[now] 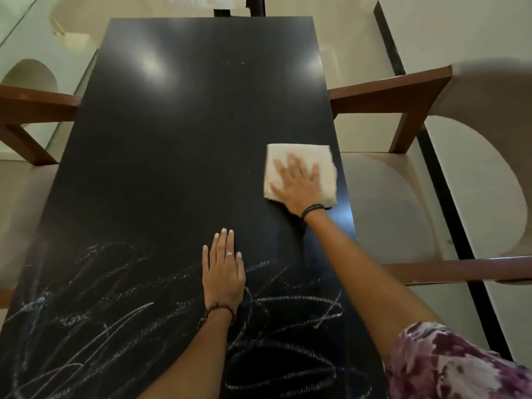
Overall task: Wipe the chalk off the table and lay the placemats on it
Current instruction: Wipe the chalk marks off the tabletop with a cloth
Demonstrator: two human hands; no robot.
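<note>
1. Black table (187, 125), pale floor; chalk scribbles (100, 298) cover the near end.
2. Chairs (417, 174) sit either side.
3. Right hand (299, 185) presses flat on the cloth (302, 152) by the right edge; left hand (223, 272) lies flat, fingers straight.

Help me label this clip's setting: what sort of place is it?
Probably a home dining area: a long black table with upholstered wooden-armed chairs drawn up along both sides, on a pale tiled floor.
</note>
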